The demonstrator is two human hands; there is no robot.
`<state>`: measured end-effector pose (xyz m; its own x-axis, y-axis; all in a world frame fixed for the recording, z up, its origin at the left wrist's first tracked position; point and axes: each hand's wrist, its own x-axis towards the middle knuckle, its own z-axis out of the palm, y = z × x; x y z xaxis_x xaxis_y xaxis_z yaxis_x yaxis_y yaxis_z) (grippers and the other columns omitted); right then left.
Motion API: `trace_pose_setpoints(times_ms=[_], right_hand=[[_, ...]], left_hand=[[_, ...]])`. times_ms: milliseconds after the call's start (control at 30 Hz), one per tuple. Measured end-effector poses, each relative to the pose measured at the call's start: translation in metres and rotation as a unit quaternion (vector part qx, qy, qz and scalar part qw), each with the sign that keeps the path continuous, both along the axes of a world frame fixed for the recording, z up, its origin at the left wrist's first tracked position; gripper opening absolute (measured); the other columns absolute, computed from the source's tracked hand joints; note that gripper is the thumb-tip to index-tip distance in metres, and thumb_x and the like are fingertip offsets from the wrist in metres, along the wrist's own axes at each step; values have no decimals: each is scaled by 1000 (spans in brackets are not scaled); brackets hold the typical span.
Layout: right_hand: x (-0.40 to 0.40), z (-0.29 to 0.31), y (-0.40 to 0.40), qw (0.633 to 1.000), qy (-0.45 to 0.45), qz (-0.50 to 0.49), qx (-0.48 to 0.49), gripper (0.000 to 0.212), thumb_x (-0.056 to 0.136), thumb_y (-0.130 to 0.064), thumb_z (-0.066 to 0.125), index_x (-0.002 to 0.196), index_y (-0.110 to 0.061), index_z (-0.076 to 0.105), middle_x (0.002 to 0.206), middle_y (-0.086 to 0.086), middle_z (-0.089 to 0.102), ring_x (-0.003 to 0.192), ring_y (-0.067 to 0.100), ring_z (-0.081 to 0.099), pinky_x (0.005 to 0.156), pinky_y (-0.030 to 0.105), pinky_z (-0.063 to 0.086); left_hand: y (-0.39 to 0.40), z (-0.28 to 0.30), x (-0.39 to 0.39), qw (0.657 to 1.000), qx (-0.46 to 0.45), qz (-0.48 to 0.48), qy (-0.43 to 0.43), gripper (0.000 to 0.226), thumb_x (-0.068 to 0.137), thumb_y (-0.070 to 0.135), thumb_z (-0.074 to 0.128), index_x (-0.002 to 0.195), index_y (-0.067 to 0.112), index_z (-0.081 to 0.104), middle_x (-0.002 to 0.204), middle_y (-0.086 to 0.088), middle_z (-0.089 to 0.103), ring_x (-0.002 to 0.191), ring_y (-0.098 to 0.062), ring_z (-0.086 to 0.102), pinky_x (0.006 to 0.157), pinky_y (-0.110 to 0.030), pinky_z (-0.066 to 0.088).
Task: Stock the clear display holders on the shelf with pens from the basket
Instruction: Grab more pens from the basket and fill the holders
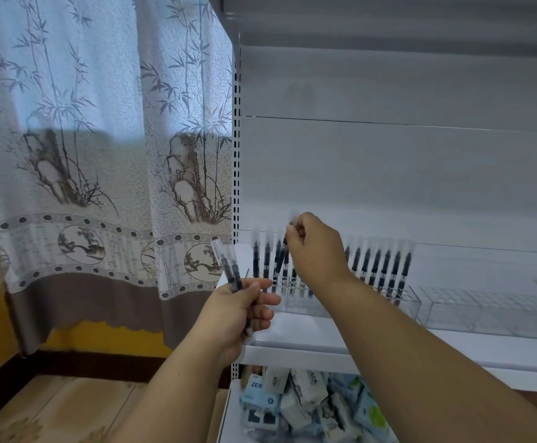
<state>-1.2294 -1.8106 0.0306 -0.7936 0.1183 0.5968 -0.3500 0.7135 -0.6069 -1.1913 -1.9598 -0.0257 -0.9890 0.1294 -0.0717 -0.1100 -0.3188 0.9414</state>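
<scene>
Gripping a small bundle of pens (228,266) at their lower ends, the left hand (238,311) hovers just off the left front corner of the white shelf (308,334), the clear caps tilting up and to the left toward the curtain (101,155). The right hand (315,247) is raised over the clear display holder (350,302), its fingers pinched around the top of a single pen (284,251) that leans among the upright ones; motion blur hides whether its tip sits in a slot. A row of standing pens (385,266) fills the holder's right part, just beside the right wrist, with a few more to the left of the hand. A second clear holder (484,311) stands to the right, touching or just beside the first. The shelf's front lip is bare in front of both holders, and the back panel (388,171) rises open above the pen caps. Under the shelf, a lower tier holds a heap of small packets (308,401). The perforated upright (236,155) marks the shelf's left edge, hard by the curtain.
</scene>
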Motion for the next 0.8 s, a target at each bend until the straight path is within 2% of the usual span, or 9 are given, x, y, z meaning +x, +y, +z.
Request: trace_pose_setpoints(times_ms=[200,367,500,567,700,800], right_hand=[[-5,-8,3,997,-54,-3,47,22,100,-29,49,85,-14,56,73,-2,60,67,17,57,63,33,48],[-6,-15,-1,995,-72,-15,72,28,100,-30,47,74,-19,48,68,-5,52,62,14,49,58,31,41],[-20,0,-5,973,-121,-1,198,30,97,-22,49,68,-15,47,65,1,52,62,21,50,56,31,42],[-27,3,-8,962,-158,-8,224,28,95,-18,51,67,-15,47,64,2,51,60,21,49,53,28,39],[-27,-2,-8,970,-175,-36,167,38,94,-22,54,60,-15,40,55,0,42,51,19,40,50,26,34],[-12,-3,-2,986,-120,-45,106,42,94,-39,55,61,-16,40,55,-2,41,49,18,40,53,30,41]], left_hand=[[1,-3,-3,1000,8,-5,-3,24,104,10,45,112,-1,65,80,-15,72,52,-17,60,51,-27,52],[2,-5,-3,1000,11,-6,-10,24,104,10,45,111,-2,65,78,-13,72,51,-16,60,50,-26,52],[4,-6,-2,1000,11,-7,-12,23,104,10,45,111,-2,64,78,-14,72,51,-16,60,50,-26,52],[4,-6,-1,1000,10,-6,-10,24,104,10,45,111,-2,64,78,-14,72,51,-16,60,49,-26,52],[2,-4,-1,1000,5,-4,-5,24,104,10,45,110,-2,65,79,-14,72,51,-16,60,50,-26,52],[2,-2,-2,1000,-12,-8,-3,22,104,9,47,108,0,67,77,-13,71,49,-15,55,48,-26,46]])
